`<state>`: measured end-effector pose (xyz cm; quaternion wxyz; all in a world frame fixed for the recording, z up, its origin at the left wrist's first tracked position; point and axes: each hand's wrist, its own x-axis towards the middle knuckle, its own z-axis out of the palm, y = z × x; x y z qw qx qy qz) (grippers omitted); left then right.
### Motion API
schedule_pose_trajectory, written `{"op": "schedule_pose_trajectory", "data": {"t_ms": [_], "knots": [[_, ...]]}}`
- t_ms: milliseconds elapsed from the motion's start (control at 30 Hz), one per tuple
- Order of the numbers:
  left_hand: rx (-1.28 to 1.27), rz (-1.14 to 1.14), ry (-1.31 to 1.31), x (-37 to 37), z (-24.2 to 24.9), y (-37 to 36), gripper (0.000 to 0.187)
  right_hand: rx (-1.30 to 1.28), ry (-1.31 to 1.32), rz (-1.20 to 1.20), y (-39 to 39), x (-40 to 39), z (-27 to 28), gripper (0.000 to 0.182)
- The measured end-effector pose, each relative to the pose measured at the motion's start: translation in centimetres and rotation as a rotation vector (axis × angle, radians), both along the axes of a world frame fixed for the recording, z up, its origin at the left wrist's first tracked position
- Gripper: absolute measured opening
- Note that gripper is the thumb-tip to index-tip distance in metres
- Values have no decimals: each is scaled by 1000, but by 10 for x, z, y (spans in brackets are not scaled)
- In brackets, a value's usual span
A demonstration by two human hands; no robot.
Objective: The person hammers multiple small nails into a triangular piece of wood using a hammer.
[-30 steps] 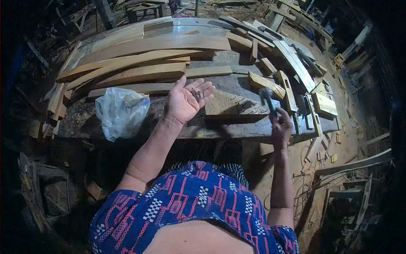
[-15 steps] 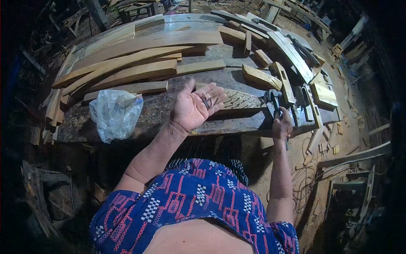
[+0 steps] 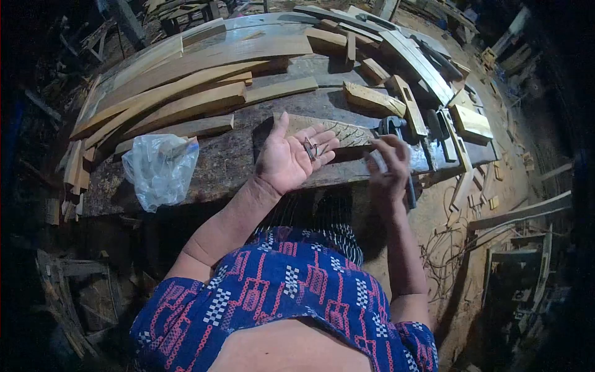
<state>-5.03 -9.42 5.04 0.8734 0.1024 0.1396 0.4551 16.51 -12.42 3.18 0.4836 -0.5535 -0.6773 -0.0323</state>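
My left hand (image 3: 290, 155) is palm up over the bench's near edge, fingers slightly cupped, with several small nails (image 3: 313, 149) lying on it. Behind it lies a wooden board (image 3: 350, 134) with many nails standing in rows. My right hand (image 3: 390, 167) hovers to the right of that board, thumb and fingers loosely curled and apart, somewhat blurred. Under and beside this hand rests a hammer (image 3: 410, 193), its dark head on the board's right end and its handle sticking out past the bench edge. The hand partly hides the handle.
A clear plastic bag (image 3: 160, 173) sits at the left front of the bench (image 3: 229, 164). Long wooden planks (image 3: 204, 65) cover the back and left. Wood blocks (image 3: 375, 99) and a hand saw (image 3: 429, 155) lie at the right. Scraps litter the ground.
My right hand has let go of the hammer and moved up and left toward the board. My left hand has shifted slightly right, still bearing the nails. The view has turned a little.
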Motion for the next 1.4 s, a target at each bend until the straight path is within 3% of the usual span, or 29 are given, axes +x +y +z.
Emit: {"op": "schedule_pose_trajectory", "data": {"t_ms": [133, 200, 300, 400, 500, 600, 900, 1167, 1333, 1400], "knots": [[-10, -38, -23, 5, -8, 0, 84, 128, -125, 308, -17, -38, 23, 26], [29, -146, -169, 4, -15, 1, 85, 121, -167, 310, -18, -46, 24, 26], [113, -170, -32, 9, -13, -3, 93, 90, -231, 310, -16, -46, 21, 24], [70, -215, -152, 10, -18, -1, 86, 54, -242, 315, -16, -43, 22, 23], [59, -224, -99, 13, -13, -6, 86, -42, -236, 338, -18, -40, 27, 23], [74, -267, -144, 17, -12, -9, 85, -119, -160, 376, -17, -37, 25, 24], [50, -250, -60, 23, -4, -13, 83, 19, -118, 321, -15, -41, 20, 15], [8, -234, -9, 27, -3, -16, 81, -157, 177, 306, -11, -41, 16, 7], [-9, -233, -72, 27, -6, -15, 81, -184, 270, 302, -13, -42, 15, 12], [14, -202, -1, 25, -8, -14, 72, -176, 289, 316, -14, -43, 17, 13]]}}
